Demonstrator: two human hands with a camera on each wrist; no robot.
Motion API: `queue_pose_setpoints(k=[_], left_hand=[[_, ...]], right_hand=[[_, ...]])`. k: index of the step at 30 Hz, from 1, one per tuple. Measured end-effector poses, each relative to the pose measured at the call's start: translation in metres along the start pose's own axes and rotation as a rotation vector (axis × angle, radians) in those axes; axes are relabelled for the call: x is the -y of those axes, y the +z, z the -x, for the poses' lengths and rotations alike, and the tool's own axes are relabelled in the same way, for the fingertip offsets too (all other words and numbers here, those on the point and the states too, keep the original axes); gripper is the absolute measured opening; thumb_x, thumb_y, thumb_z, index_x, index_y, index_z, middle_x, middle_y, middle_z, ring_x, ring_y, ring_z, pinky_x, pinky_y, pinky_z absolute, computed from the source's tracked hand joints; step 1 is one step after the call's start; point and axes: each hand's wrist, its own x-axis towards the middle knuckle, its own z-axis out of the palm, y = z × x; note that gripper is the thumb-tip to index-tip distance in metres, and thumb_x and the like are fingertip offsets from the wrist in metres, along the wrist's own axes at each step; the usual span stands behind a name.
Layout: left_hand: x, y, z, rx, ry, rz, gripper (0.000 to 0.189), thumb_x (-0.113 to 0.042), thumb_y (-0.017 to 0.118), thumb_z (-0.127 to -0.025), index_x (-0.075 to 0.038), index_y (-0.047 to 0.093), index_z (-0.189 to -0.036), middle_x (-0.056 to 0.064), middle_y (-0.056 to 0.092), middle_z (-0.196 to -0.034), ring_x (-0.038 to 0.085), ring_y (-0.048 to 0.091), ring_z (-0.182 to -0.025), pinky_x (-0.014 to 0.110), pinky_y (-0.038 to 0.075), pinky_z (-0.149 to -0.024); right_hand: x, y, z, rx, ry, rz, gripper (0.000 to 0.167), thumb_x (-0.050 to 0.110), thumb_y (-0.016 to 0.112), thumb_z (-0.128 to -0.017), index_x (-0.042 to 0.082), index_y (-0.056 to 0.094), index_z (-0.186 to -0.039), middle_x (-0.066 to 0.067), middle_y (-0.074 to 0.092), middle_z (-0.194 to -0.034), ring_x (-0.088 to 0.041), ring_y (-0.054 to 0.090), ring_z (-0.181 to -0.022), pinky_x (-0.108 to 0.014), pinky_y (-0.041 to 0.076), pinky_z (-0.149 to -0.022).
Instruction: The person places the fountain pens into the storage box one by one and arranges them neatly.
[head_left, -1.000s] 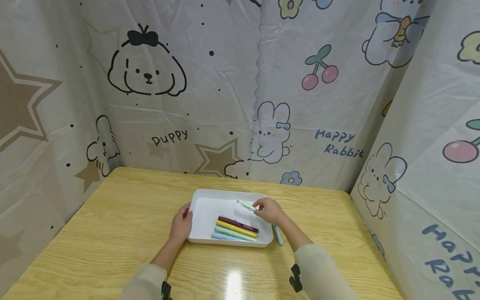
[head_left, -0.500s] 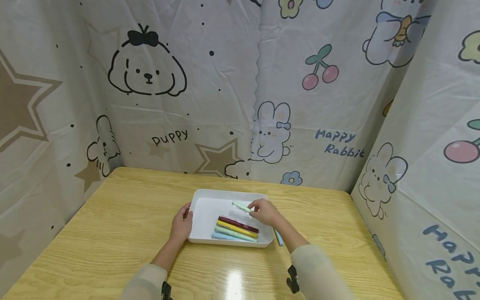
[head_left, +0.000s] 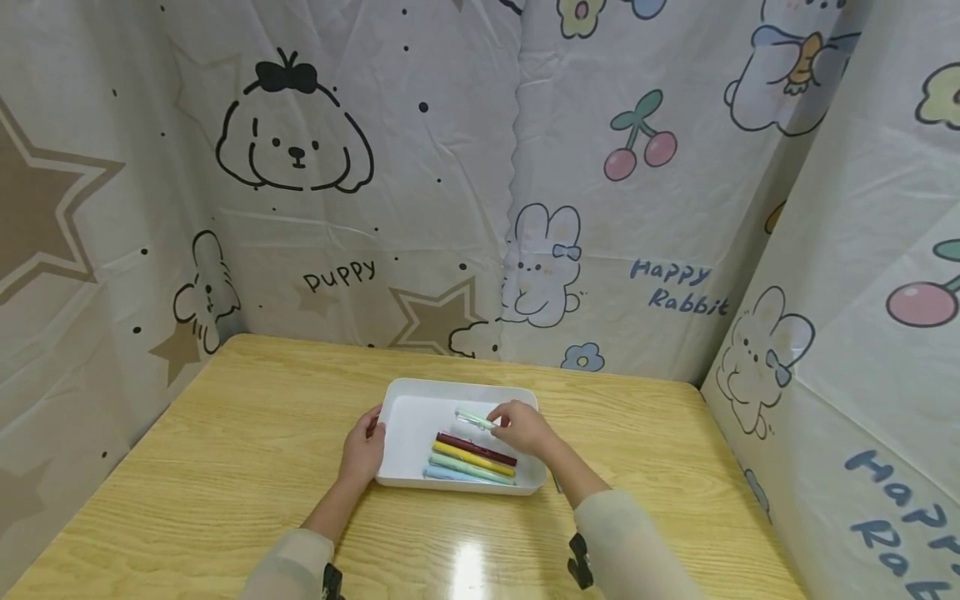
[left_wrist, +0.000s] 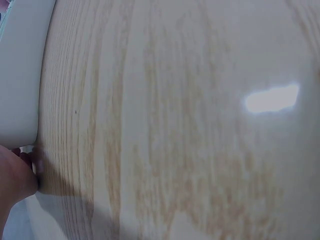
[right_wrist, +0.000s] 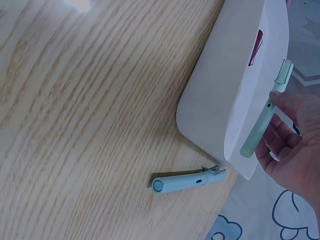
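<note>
My right hand (head_left: 522,427) pinches a pale green fountain pen (right_wrist: 265,117) with a clear cap and wire clip, held over the back part of a white tray (head_left: 408,417). Below it in the tray lie a dark red pen (head_left: 476,448), a yellow pen (head_left: 474,458), a green pen (head_left: 471,468) and a light blue pen (head_left: 457,474), side by side. My left hand (head_left: 363,448) grips the tray's left end. In the left wrist view, only part of that hand shows at the tray corner.
A light blue pen (right_wrist: 187,181) lies on the wooden table (head_left: 270,433) just outside the tray's right end, mostly hidden behind my right arm in the head view. Printed cloth (head_left: 442,208) hangs behind the table and along both sides.
My right hand has moved left over the tray, carrying the pale green pen towards the tray's middle. The left hand, tray and pens in it have stayed put.
</note>
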Motion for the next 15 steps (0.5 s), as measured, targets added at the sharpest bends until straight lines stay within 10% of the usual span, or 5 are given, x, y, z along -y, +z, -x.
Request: queue_pose_setpoints(k=[15], left_hand=[[0.0025,0.0006,-0.0001,0.0,0.009,0.005,0.042,-0.014,0.038,-0.099,-0.006,0.04,-0.14,0.021,0.052,-0.129,0.032,0.049,-0.115,0.046,0.042,-0.095]], right_hand=[[0.0024,0.0091,-0.0038,0.021,-0.006,0.037,0.019,0.016,0.063,-0.086,0.008,0.07,-0.103,-0.003,0.057,-0.082,-0.014,0.048,-0.074,-0.028,0.041,-0.064]])
